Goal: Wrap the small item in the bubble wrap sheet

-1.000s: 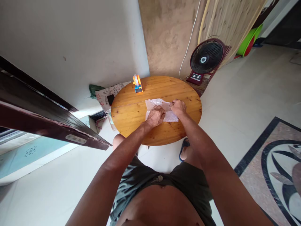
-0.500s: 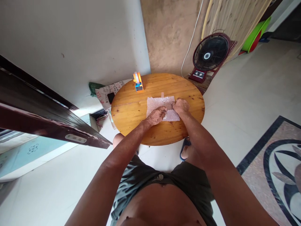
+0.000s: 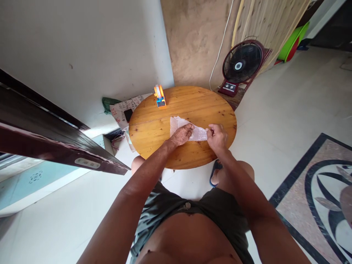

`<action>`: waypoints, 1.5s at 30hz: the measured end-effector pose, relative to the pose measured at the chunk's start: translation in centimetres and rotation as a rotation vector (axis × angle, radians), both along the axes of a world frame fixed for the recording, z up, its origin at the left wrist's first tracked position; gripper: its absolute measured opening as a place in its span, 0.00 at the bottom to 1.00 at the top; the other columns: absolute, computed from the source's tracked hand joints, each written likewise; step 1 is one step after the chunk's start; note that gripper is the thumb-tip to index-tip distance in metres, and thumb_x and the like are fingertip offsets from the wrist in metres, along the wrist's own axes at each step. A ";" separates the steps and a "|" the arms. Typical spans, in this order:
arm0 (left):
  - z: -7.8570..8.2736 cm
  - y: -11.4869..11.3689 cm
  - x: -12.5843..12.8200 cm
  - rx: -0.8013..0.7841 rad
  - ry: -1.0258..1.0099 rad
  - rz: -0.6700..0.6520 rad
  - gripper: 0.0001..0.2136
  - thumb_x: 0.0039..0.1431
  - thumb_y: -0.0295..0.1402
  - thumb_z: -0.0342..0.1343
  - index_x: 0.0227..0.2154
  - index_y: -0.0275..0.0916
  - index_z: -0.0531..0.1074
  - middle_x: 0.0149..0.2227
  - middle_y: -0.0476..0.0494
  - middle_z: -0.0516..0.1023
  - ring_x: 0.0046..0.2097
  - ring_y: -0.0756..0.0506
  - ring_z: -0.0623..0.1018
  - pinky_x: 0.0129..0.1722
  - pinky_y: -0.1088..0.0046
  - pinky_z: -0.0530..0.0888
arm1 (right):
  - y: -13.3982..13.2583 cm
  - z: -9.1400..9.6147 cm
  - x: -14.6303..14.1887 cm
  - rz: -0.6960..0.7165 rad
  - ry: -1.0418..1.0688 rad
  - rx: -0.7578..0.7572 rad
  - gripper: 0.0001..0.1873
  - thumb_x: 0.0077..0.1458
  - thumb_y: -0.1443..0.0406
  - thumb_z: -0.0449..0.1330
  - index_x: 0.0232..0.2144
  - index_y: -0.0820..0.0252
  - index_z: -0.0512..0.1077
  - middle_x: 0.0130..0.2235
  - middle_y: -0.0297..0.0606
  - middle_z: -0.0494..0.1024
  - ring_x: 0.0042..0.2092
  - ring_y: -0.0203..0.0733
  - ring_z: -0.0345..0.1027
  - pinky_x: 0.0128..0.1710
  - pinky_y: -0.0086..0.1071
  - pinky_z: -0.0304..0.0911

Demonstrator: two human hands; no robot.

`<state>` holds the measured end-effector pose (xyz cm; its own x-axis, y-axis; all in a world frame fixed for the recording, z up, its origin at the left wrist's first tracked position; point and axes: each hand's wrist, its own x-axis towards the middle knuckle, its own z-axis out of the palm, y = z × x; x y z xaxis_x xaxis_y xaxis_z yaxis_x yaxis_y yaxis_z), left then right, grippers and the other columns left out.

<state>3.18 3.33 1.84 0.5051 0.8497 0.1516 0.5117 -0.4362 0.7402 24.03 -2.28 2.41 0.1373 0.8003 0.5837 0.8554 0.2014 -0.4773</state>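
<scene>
- Since 0.5 s ago: right hand (image 3: 217, 136) withdrawn to bubble wrap's (image 3: 176, 124) near-right corner; sheet now folded over.
- Left hand (image 3: 181, 135) flat, pinning wrap on round table (image 3: 154, 128).
- Right fingers pinch corner, seemingly tensioning the fold.

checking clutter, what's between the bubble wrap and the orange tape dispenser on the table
Head view: only bare wood of the table lies between the bubble wrap and tape dispenser.
</scene>
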 end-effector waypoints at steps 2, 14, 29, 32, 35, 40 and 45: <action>0.0 0.2 -0.1 0.004 0.011 -0.010 0.10 0.67 0.30 0.47 0.48 0.41 0.70 0.43 0.45 0.76 0.43 0.47 0.75 0.51 0.67 0.73 | -2.8 -0.1 -0.7 0.111 -0.030 0.129 0.12 0.65 0.62 0.54 0.42 0.58 0.77 0.39 0.45 0.80 0.42 0.47 0.75 0.45 0.39 0.72; 0.1 1.3 -0.2 0.101 0.061 -0.104 0.08 0.65 0.29 0.49 0.45 0.41 0.68 0.54 0.40 0.73 0.57 0.42 0.74 0.63 0.60 0.69 | -4.5 -2.4 -4.0 0.379 -0.204 -0.001 0.27 0.67 0.65 0.50 0.64 0.70 0.66 0.60 0.57 0.73 0.62 0.55 0.66 0.65 0.50 0.63; 2.3 1.9 0.0 0.055 0.231 -0.184 0.08 0.62 0.27 0.50 0.44 0.40 0.66 0.42 0.44 0.75 0.45 0.44 0.77 0.53 0.63 0.72 | -4.6 -1.1 -4.1 0.215 -0.435 -0.316 0.34 0.65 0.54 0.55 0.67 0.68 0.64 0.70 0.59 0.59 0.68 0.68 0.51 0.64 0.59 0.50; 2.1 1.9 0.0 0.040 0.208 -0.183 0.06 0.64 0.29 0.48 0.43 0.41 0.64 0.38 0.47 0.72 0.40 0.45 0.75 0.48 0.65 0.73 | -4.5 -0.9 -4.0 0.222 -0.467 -0.339 0.34 0.66 0.51 0.55 0.66 0.67 0.66 0.71 0.60 0.57 0.71 0.68 0.45 0.67 0.61 0.43; 1.6 1.7 -0.1 0.052 0.176 -0.180 0.04 0.67 0.31 0.46 0.41 0.42 0.63 0.37 0.48 0.71 0.39 0.46 0.73 0.46 0.66 0.72 | -4.2 -0.9 -4.0 0.227 -0.478 -0.355 0.34 0.66 0.51 0.55 0.66 0.67 0.66 0.71 0.59 0.57 0.72 0.67 0.43 0.68 0.61 0.39; 1.2 1.7 -0.1 0.058 0.143 -0.157 0.04 0.66 0.31 0.47 0.42 0.42 0.63 0.38 0.49 0.71 0.40 0.47 0.73 0.48 0.67 0.72 | -3.6 -1.1 -4.4 0.203 -0.472 -0.381 0.32 0.67 0.52 0.52 0.65 0.67 0.66 0.71 0.59 0.57 0.73 0.67 0.41 0.69 0.62 0.37; 1.3 1.8 -0.2 0.027 0.160 -0.147 0.06 0.64 0.31 0.49 0.43 0.43 0.65 0.37 0.49 0.72 0.40 0.46 0.75 0.48 0.67 0.73 | -3.0 -1.5 -3.5 0.201 -0.383 -0.325 0.34 0.64 0.51 0.57 0.65 0.67 0.66 0.70 0.60 0.60 0.71 0.69 0.46 0.67 0.62 0.43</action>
